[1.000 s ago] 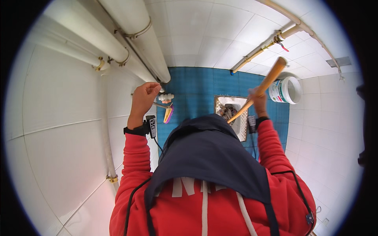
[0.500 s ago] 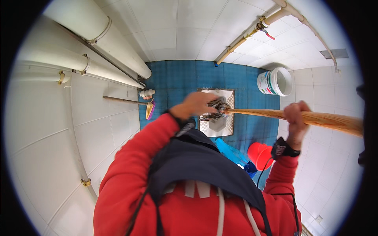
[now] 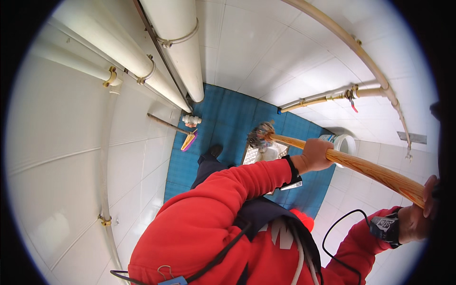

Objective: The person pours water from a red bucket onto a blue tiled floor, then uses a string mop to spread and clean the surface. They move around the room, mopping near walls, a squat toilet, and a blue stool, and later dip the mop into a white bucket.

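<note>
Behind the mop handle (image 3: 352, 163) sits a white bucket (image 3: 345, 143), contents unclear.

Smooth wooden handle (image 3: 375, 173), shaggy cloth mophead (image 3: 259, 137), glossy tiles (image 3: 61, 204)

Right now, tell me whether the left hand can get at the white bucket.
Probably not: the left hand is closed around the wooden mop handle, which crosses in front of the white bucket here.

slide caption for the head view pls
Left hand and right hand grip a mop, its head near the squat toilet on a blue floor.
</note>
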The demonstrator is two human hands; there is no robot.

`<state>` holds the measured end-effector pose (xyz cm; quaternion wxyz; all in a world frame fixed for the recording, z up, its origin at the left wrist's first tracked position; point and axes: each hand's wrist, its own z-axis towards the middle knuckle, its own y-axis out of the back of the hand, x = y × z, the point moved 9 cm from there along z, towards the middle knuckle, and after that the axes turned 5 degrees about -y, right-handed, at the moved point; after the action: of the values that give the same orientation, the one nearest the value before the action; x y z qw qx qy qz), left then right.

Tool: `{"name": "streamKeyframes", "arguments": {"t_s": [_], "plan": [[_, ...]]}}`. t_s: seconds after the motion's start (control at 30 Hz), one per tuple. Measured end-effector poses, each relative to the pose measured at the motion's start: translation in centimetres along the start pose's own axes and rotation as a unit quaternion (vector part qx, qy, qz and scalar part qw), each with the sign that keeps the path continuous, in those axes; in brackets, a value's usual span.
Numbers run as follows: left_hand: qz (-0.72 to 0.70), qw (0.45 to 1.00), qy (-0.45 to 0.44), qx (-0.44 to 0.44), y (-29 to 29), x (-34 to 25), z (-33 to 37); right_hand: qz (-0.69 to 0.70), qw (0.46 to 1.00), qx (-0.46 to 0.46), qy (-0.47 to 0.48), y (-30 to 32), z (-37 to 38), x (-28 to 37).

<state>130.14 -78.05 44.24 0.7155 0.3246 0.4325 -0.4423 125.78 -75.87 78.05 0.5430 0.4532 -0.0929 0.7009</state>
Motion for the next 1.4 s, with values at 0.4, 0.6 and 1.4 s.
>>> {"name": "streamKeyframes", "arguments": {"t_s": [0.4,0.6,1.4], "plan": [[0.185,0.982,-0.018,-0.045,12.3,13.9,5.9,0.271,0.955,-0.111,-0.055,-1.2,-0.8,-12.7],[0.252,0.966,0.042,0.031,12.9,27.3,-0.1,0.176,0.956,-0.045,-0.232,-14.6,-12.6,-27.6],[0.000,0.904,0.086,0.419,-20.2,22.7,-14.0,-0.031,0.967,-0.197,-0.160,-0.6,-19.8,-14.0]]}}
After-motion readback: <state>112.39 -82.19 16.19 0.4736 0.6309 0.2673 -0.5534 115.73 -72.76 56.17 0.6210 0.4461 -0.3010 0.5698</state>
